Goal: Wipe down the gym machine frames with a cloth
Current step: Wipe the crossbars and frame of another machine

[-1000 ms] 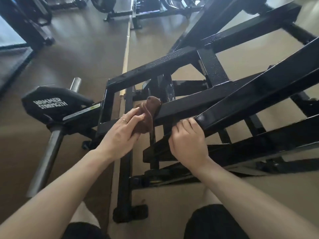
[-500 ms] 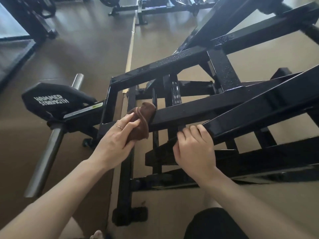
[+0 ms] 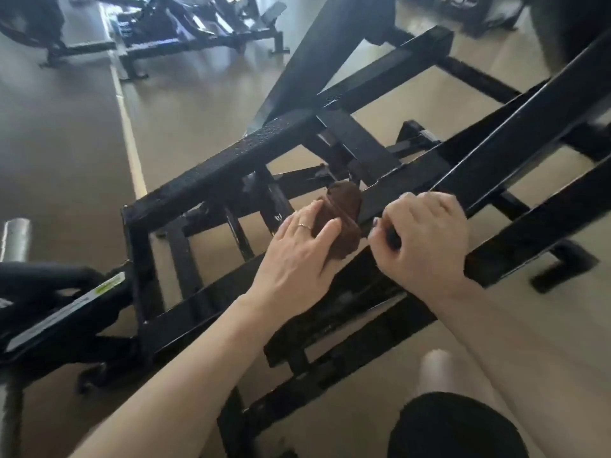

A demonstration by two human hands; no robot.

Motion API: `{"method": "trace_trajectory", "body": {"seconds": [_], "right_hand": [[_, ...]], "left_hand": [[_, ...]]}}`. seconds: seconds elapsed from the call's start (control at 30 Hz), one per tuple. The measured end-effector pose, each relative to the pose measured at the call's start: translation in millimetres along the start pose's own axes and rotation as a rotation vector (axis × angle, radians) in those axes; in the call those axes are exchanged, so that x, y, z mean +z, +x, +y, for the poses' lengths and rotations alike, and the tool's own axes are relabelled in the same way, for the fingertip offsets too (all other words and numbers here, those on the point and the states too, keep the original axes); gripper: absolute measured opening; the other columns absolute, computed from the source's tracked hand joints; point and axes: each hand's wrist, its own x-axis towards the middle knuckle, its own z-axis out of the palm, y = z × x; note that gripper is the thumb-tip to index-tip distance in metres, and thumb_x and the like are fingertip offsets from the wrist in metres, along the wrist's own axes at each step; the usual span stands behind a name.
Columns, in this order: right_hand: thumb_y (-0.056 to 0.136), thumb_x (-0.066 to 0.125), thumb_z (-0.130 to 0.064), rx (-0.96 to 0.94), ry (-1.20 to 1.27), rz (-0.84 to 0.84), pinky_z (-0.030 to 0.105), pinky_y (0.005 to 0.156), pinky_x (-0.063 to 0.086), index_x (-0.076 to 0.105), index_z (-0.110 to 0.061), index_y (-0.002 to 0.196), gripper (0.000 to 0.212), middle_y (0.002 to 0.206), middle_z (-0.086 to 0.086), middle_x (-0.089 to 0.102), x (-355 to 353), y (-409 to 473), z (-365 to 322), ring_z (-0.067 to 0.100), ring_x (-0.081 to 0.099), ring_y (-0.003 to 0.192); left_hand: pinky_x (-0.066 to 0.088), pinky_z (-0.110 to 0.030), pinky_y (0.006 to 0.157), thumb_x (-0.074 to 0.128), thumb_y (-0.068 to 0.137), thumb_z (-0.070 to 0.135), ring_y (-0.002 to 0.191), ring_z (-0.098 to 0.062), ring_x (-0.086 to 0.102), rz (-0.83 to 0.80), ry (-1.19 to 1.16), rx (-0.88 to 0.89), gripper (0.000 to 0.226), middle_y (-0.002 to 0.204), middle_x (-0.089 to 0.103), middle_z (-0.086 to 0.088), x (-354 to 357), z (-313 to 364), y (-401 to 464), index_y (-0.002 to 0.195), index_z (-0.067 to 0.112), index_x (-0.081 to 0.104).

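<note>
My left hand [image 3: 297, 259] presses the brown cloth [image 3: 342, 216] against the black frame bar [image 3: 406, 190]; my right hand [image 3: 426, 239] grips the adjacent bar [image 3: 515, 153].

black frame bars [image 3: 215, 173] crisscross closely, leaving narrow gaps; open floor [image 3: 66, 153] lies left.
</note>
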Motion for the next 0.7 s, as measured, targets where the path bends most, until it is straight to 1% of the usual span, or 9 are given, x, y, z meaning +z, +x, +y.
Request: {"method": "trace_trajectory", "body": {"seconds": [0.07, 0.13, 0.2, 0.27, 0.33, 0.43, 0.5, 0.63, 0.7], "right_hand": [[0.089, 0.064, -0.024, -0.024, -0.135, -0.009, 0.041, 0.078, 0.046, 0.056, -0.013, 0.071, 0.023, 0.066, 0.003, 0.054, 8, -6, -6, 0.025, 0.052, 0.064], [0.089, 0.064, -0.025, 0.016, -0.213, -0.007, 0.039, 0.078, 0.043, 0.056, -0.014, 0.070, 0.024, 0.065, 0.001, 0.054, 12, -6, -11, 0.023, 0.051, 0.064], [0.089, 0.064, -0.025, 0.029, -0.271, -0.026, 0.038, 0.078, 0.042, 0.057, -0.015, 0.070, 0.023, 0.066, 0.001, 0.055, 13, -4, -12, 0.023, 0.050, 0.064], [0.088, 0.064, -0.024, 0.018, -0.291, -0.058, 0.038, 0.077, 0.042, 0.056, -0.015, 0.071, 0.021, 0.067, 0.002, 0.053, 14, -5, -12, 0.023, 0.049, 0.065], [0.087, 0.064, -0.023, 0.017, -0.296, -0.082, 0.039, 0.076, 0.042, 0.055, -0.015, 0.072, 0.019, 0.068, 0.003, 0.053, 15, -7, -12, 0.024, 0.049, 0.065], [0.086, 0.063, -0.023, 0.029, -0.320, -0.087, 0.040, 0.076, 0.043, 0.055, -0.014, 0.074, 0.016, 0.070, 0.003, 0.053, 16, -7, -13, 0.025, 0.049, 0.066], [0.086, 0.063, -0.023, 0.018, -0.332, -0.095, 0.040, 0.077, 0.043, 0.056, -0.014, 0.076, 0.015, 0.071, 0.004, 0.054, 15, -7, -13, 0.025, 0.049, 0.067], [0.087, 0.056, -0.021, -0.003, -0.324, -0.084, 0.041, 0.076, 0.040, 0.053, -0.013, 0.077, 0.013, 0.071, 0.003, 0.049, 12, -5, -13, 0.024, 0.042, 0.065], [0.088, 0.052, -0.021, -0.015, -0.326, -0.101, 0.041, 0.077, 0.038, 0.051, -0.013, 0.076, 0.014, 0.073, 0.003, 0.048, 11, -6, -14, 0.024, 0.040, 0.066]], "left_hand": [[0.037, -0.057, 0.115, 0.048, 0.098, 0.038, 0.141, -0.043, 0.041, -0.016, 0.007, 0.068, 0.041, 0.156, 0.038, -0.020, -1, -11, -3, 0.134, 0.019, 0.046], [0.039, -0.057, 0.114, 0.059, 0.098, 0.032, 0.143, -0.042, 0.039, -0.063, 0.028, 0.116, 0.044, 0.158, 0.036, -0.018, -6, -32, -21, 0.138, 0.020, 0.045], [0.043, -0.059, 0.111, 0.054, 0.099, 0.036, 0.142, -0.043, 0.041, -0.086, 0.060, 0.127, 0.045, 0.157, 0.036, -0.018, -12, -50, -44, 0.140, 0.019, 0.047], [0.047, -0.062, 0.105, 0.047, 0.096, 0.038, 0.137, -0.046, 0.046, -0.074, 0.083, 0.140, 0.048, 0.153, 0.042, -0.021, -14, -60, -63, 0.137, 0.015, 0.052], [0.048, -0.065, 0.101, 0.051, 0.092, 0.033, 0.133, -0.049, 0.050, -0.038, 0.090, 0.162, 0.047, 0.148, 0.047, -0.026, -12, -65, -69, 0.133, 0.012, 0.056], [0.045, -0.066, 0.102, 0.050, 0.091, 0.033, 0.131, -0.050, 0.052, -0.004, 0.093, 0.209, 0.047, 0.145, 0.051, -0.028, -12, -64, -59, 0.131, 0.010, 0.060], [0.041, -0.064, 0.104, 0.051, 0.091, 0.034, 0.131, -0.049, 0.053, -0.009, 0.097, 0.251, 0.048, 0.145, 0.051, -0.027, -13, -61, -49, 0.131, 0.010, 0.062], [0.044, -0.061, 0.108, 0.063, 0.090, 0.031, 0.138, -0.044, 0.047, -0.007, 0.045, 0.296, 0.047, 0.150, 0.048, -0.021, -8, -43, -5, 0.134, 0.014, 0.061], [0.044, -0.059, 0.110, 0.058, 0.093, 0.034, 0.139, -0.042, 0.047, 0.015, -0.015, 0.282, 0.045, 0.151, 0.048, -0.019, -3, -28, 18, 0.134, 0.014, 0.060]]}}
